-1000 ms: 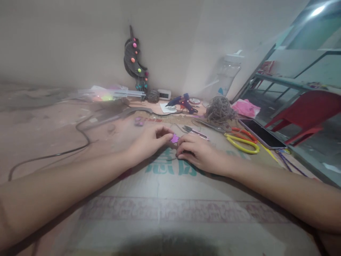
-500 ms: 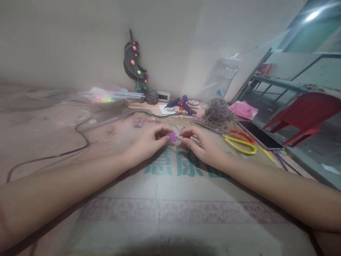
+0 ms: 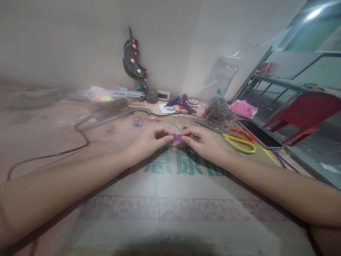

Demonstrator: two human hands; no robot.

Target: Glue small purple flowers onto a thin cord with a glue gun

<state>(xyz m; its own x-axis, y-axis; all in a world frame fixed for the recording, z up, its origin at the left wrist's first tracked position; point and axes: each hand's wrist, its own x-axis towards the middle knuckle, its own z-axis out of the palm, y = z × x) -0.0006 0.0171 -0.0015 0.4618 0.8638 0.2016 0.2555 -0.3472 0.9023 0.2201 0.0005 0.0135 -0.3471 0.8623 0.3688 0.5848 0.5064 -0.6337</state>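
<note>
Between my two hands is a small purple flower-shaped piece (image 3: 176,137), held above the printed cardboard (image 3: 170,188). My left hand (image 3: 151,142) pinches its left edge between thumb and fingers. On the other edge, the thumb and forefinger of my right hand (image 3: 202,142) are closed too. More small purple pieces (image 3: 137,121) lie on the cardboard beyond my left hand. Scissors with yellow and orange handles (image 3: 241,144) rest to the right of my right hand, their tips partly hidden behind it.
At the back stand a blue glue gun (image 3: 183,103), a small digital clock (image 3: 163,95) and a clear bottle (image 3: 226,76). Grey yarn (image 3: 218,110) and a phone (image 3: 259,134) lie at right. A black cord (image 3: 53,155) curves across the left side. A red chair (image 3: 306,113) stands beyond the table.
My right hand's fingertips have closed on the purple flower piece, which only my left hand held before. The piece has shifted slightly right and turned.
</note>
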